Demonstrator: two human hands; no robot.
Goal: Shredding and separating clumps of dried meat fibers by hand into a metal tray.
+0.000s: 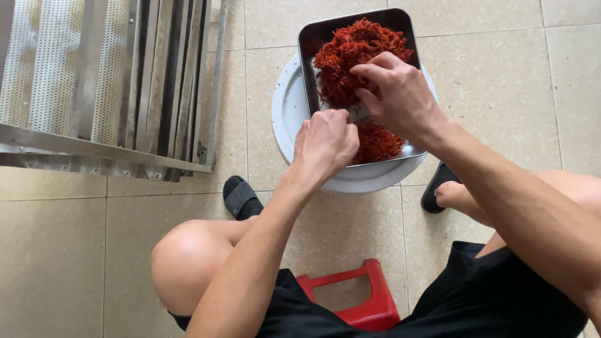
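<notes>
Just above the centre of the frame, one rectangular metal tray [308, 44] is seen resting on one round white lid [285, 112], which is set on the tiled floor [501, 94]. The tray is filled with a heap of red shredded strands [350, 53], piled highest at its far end. The left hand [325, 143] is closed into a loose fist at the tray's near left edge, and a pinch of strands appears to be gripped in it, though the fingertips are hidden. The right hand [397, 94] is laid over the middle of the heap with fingers curled down into it, seemingly closed on a tuft. The two hands are held close together, nearly touching. The strands are judged to be light, dry, soft and tangled, likely to cling in clumps and shed bits, so they are best taken in small pinches from the loose top; the tray is judged stiff and smooth, best gripped by its rim. At the upper left, a stack of perforated metal trays [94, 69] is seen, too closely packed to be counted. One red plastic stool [363, 300] and two black slippers [241, 197] are seen lower in the frame.
</notes>
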